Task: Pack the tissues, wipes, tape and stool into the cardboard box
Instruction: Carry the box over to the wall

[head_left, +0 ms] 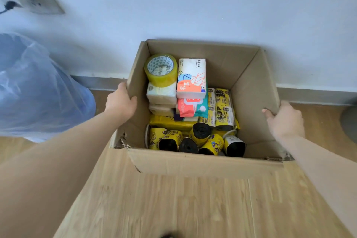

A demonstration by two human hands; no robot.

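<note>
The cardboard box [251, 87] sits on a wood floor [328, 127] by a white wall [193, 6]. Inside are tape [161, 69], tissues [191, 77], wipes [191, 107] and black rolls [201, 131]. The left hand [120, 102] and right hand [284, 120] each have a tight grip on a box side.

Your wooden floor [328, 131] carries the cardboard box [202, 164] centrally and a plastic bag [38, 92] at nine o'clock.
</note>
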